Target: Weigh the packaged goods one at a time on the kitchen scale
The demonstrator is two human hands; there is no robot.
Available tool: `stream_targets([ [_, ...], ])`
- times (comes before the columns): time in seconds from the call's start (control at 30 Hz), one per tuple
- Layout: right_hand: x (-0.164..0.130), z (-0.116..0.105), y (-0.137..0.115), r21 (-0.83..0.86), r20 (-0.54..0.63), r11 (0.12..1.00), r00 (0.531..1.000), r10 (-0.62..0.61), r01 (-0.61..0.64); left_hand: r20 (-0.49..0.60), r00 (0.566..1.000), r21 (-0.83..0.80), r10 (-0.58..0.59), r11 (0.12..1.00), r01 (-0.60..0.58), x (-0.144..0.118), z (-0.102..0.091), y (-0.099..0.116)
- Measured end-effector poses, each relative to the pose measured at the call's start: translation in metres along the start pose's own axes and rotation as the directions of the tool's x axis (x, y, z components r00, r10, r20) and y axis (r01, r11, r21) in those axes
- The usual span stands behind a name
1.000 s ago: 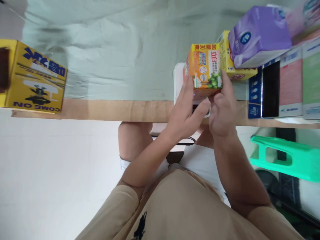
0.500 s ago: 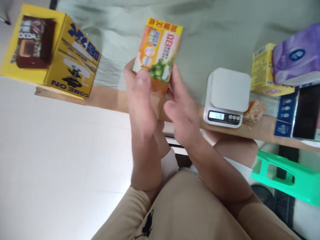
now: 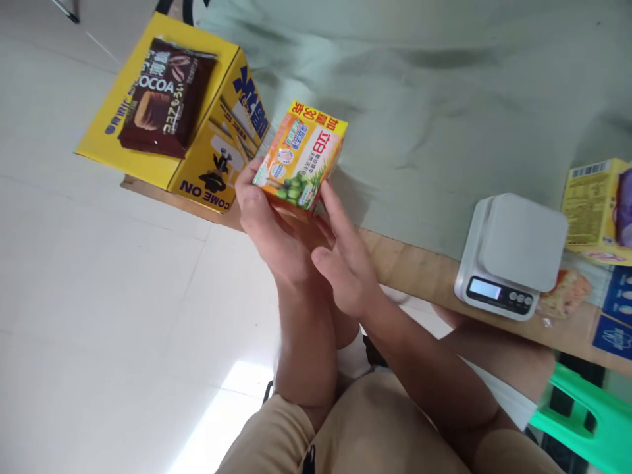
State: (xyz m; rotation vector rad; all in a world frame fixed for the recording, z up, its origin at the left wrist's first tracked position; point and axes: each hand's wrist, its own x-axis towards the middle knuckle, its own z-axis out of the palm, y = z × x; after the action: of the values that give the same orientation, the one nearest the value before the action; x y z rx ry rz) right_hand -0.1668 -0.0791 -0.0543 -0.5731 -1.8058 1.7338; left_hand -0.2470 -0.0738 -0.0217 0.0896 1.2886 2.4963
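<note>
My left hand [image 3: 266, 220] holds an orange and yellow pack of laundry soap [image 3: 300, 158] by its lower left corner, thumb at the near edge. The pack has green fruit printed on its face and is tilted toward me, above the table's near edge. My right hand [image 3: 345, 260] touches the pack's lower right side with its fingertips. Its thumb stands apart from the pack, and its fingers are stretched out. Left of the pack stands a yellow carton [image 3: 212, 131] with a brown cocoa snack packet [image 3: 165, 99] lying on top.
To the right, a white kitchen scale [image 3: 523, 240] stands near the table edge, its display lit. Beside it lie a small wrapped snack [image 3: 565, 293] and a yellow box [image 3: 590, 207], with a purple package [image 3: 626, 207] partly cut off. A green stool [image 3: 587, 421] is below the table.
The view has shifted left, so the table things appear farther right and lower. Both hands keep about the same pose at the soap pack, which now shows more sharply.
</note>
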Motion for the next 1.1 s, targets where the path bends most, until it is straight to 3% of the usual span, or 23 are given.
stream_targets([
  [0.07,0.006,-0.002,0.003,0.037,-0.041,0.999,0.999,-0.009,0.011,-0.089,0.984,0.031,0.154,0.988,-0.152,0.002,0.004,-0.003],
  [0.17,0.017,-0.004,0.008,0.077,-0.113,0.997,0.994,-0.002,0.011,-0.208,0.899,0.087,0.386,0.923,-0.376,-0.001,0.013,0.000],
  [0.27,0.030,-0.004,0.012,0.115,-0.149,0.993,0.989,0.007,0.011,-0.308,0.827,0.098,0.469,0.881,-0.463,-0.003,0.019,0.008],
  [0.43,0.045,0.003,0.015,0.124,-0.122,0.992,0.992,0.012,0.003,-0.382,0.813,0.029,0.440,0.885,-0.465,0.002,0.018,0.011],
  [0.7,0.052,0.013,0.012,0.068,-0.063,0.996,0.997,0.053,-0.049,-0.391,0.862,0.005,0.321,0.938,-0.347,0.009,0.011,0.009],
  [0.83,0.057,0.013,0.015,0.016,0.001,0.996,0.997,0.082,-0.082,-0.395,0.866,-0.046,0.308,0.934,-0.353,0.004,0.016,0.010],
  [0.97,0.058,0.018,0.015,0.037,-0.046,0.996,0.996,0.077,-0.076,-0.409,0.868,-0.081,0.281,0.937,-0.341,0.001,0.018,0.013],
  [1.1,0.059,0.025,0.005,0.003,-0.078,0.993,0.990,0.119,-0.119,-0.378,0.876,-0.003,0.298,0.946,-0.323,0.001,0.016,0.016],
])
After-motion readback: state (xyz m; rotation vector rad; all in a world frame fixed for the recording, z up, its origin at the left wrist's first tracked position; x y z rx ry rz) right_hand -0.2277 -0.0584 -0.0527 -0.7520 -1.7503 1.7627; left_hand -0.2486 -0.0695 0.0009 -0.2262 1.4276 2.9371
